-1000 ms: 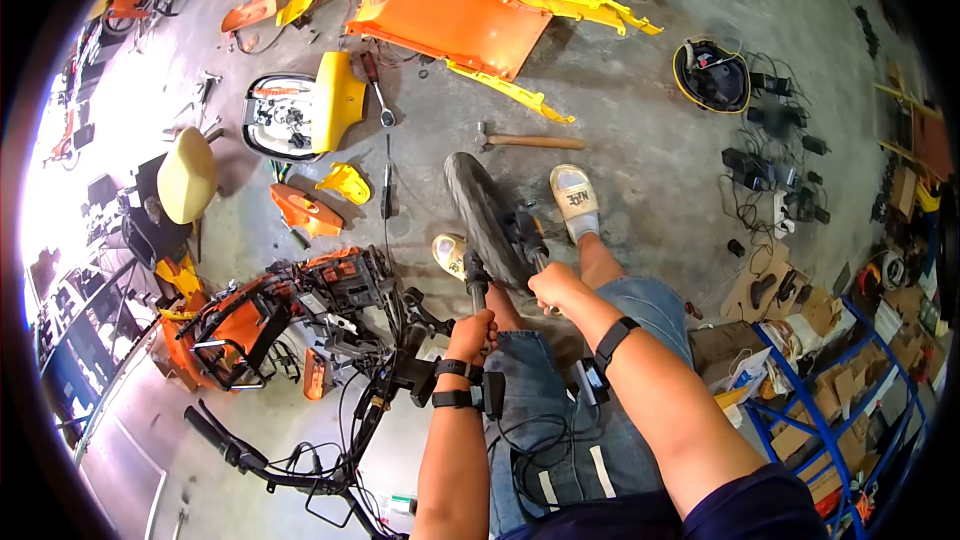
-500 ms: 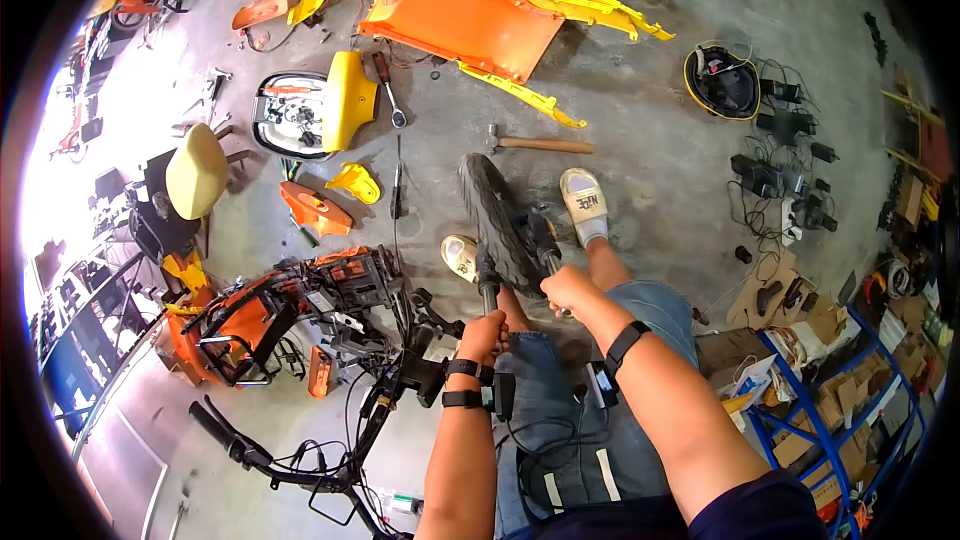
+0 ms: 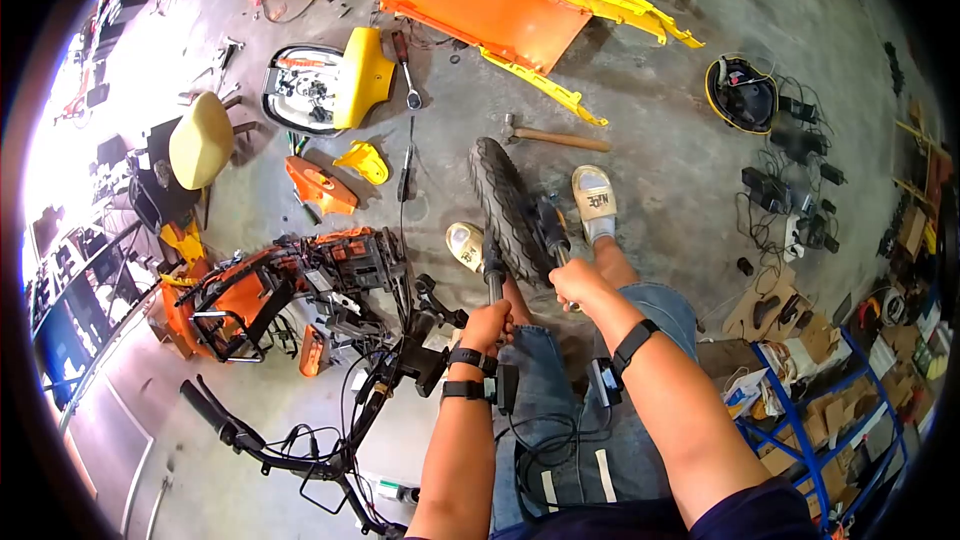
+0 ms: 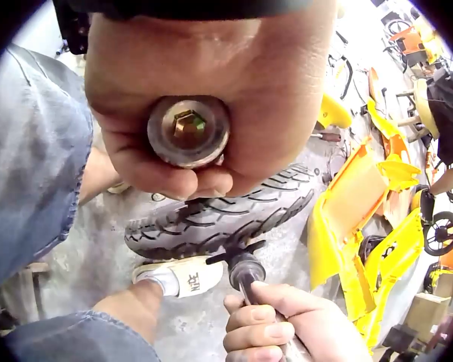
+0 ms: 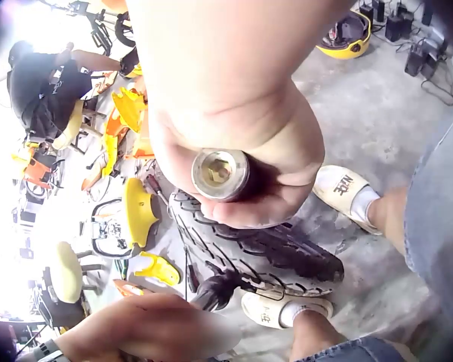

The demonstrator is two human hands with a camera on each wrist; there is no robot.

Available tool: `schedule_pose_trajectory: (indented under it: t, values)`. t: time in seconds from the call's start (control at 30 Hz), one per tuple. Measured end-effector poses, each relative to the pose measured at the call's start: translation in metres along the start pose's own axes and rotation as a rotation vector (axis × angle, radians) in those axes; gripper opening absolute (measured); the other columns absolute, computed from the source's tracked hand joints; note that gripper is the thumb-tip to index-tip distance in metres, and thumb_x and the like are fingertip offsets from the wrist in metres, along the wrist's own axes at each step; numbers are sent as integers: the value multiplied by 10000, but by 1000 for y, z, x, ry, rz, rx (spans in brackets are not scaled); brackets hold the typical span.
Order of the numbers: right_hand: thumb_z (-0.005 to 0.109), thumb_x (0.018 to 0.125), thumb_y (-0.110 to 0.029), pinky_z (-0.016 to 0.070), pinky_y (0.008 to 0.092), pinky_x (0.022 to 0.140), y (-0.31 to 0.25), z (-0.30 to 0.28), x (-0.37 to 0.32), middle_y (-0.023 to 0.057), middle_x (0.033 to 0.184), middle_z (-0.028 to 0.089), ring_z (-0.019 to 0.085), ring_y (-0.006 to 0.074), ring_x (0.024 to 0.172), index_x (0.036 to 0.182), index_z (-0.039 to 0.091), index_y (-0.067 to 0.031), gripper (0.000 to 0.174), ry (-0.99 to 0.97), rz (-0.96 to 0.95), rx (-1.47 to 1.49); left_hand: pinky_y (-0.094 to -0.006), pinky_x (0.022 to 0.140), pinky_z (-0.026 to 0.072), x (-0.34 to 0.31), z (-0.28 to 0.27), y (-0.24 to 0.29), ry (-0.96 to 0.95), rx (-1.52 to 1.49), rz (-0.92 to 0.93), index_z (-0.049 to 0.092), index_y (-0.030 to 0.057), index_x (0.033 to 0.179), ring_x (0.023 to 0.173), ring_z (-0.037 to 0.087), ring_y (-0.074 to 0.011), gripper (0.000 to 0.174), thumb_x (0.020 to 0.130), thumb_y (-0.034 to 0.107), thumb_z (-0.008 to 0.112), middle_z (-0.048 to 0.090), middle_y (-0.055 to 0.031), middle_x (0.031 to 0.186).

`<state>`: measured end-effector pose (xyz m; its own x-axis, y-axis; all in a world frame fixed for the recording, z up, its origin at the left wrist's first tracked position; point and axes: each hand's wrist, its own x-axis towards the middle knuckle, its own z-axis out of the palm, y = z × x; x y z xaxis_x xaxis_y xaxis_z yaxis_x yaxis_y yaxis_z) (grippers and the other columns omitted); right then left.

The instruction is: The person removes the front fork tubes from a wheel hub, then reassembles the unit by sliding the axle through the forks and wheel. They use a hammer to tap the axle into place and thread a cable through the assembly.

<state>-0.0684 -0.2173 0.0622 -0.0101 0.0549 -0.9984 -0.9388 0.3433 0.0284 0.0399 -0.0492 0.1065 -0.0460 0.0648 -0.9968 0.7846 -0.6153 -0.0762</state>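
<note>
In the head view, a wheel with a black treaded tyre (image 3: 505,210) stands between the person's feet on a two-legged front fork. My left hand (image 3: 487,328) grips the left fork tube (image 3: 495,285) near its upper end. The right fork tube (image 3: 562,256) is held by my right hand (image 3: 583,285), fingers wrapped round it. In the left wrist view, the round tube end with a hex socket (image 4: 189,132) shows within the left hand. A similar tube end (image 5: 220,174) shows in the right hand. The wheel's hub is mostly hidden.
A stripped scooter frame (image 3: 300,300) with handlebars (image 3: 350,440) stands close on the left. A hammer (image 3: 560,138) lies beyond the wheel, near orange and yellow body panels (image 3: 500,10). A helmet (image 3: 740,93) and blue shelving (image 3: 800,430) are to the right.
The head view has shifted slightly, so the floor things sit a little further right and higher. Tyre tread that looked smeared earlier now shows sharply. Both hands keep their grip on the tubes.
</note>
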Motion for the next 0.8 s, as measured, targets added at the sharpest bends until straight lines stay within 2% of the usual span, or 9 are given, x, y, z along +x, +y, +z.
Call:
schedule_pose_trajectory:
  t: [0.03,0.1,0.13,0.2,0.33,0.4,0.6,0.7,0.8]
  values:
    - [576,834,-159,461,402,445,-4,1,-5,144,676,607,581,259,541,748,580,60,236,-2,3,-6,-298,463,426,0,0,1,0,-6,-4,578,47,788,507,504,-143,146,863,171,597,545,-34,654]
    - [542,752,-72,453,457,467,-10,2,-12,214,623,629,633,321,518,665,613,62,175,106,-44,127,-299,459,425,1,-1,5,18,-19,14,574,51,786,510,505,-141,149,862,177,595,549,-33,666]
    - [542,752,-72,453,457,467,-10,2,-11,214,623,629,633,321,518,665,613,62,175,106,-40,121,-299,459,425,2,-1,7,17,-25,11,574,51,786,510,505,-141,149,862,177,595,549,-33,666]
    - [534,769,-84,443,437,452,-13,2,-11,170,605,602,589,303,487,675,591,52,175,79,-74,196,-299,458,424,2,-3,11,0,-19,15,566,54,781,512,506,-138,148,863,176,589,550,-33,674]
    - [529,779,-91,436,424,444,-19,0,-13,157,618,593,574,281,487,667,575,43,180,81,-55,200,-291,458,415,3,-5,15,-14,-41,10,563,66,790,516,506,-130,131,862,172,590,550,-22,675]
    - [588,874,-169,448,371,445,-21,-2,-13,93,679,567,560,211,546,812,567,32,211,5,1,155,-288,459,413,1,-5,16,-11,-47,9,563,66,792,517,504,-128,129,861,171,592,549,-20,673]
    - [593,870,-158,456,371,454,-23,-5,-13,103,682,579,556,207,535,805,581,36,205,5,-11,109,-282,466,416,-3,-7,18,-37,-84,-12,559,65,773,517,496,-121,134,860,160,599,541,-13,662]
    - [593,865,-138,450,366,456,-71,-12,-71,104,647,578,543,204,513,791,593,41,194,109,-1,75,-280,467,420,-4,-8,23,-63,-105,-53,555,67,753,514,493,-119,141,859,149,599,540,-10,656]
    - [594,855,-112,439,355,455,-69,-12,-51,101,600,569,528,198,495,777,598,41,172,43,68,39,-273,466,420,-4,-7,30,-64,-130,-83,555,71,749,501,488,-115,140,864,141,595,542,-8,651]
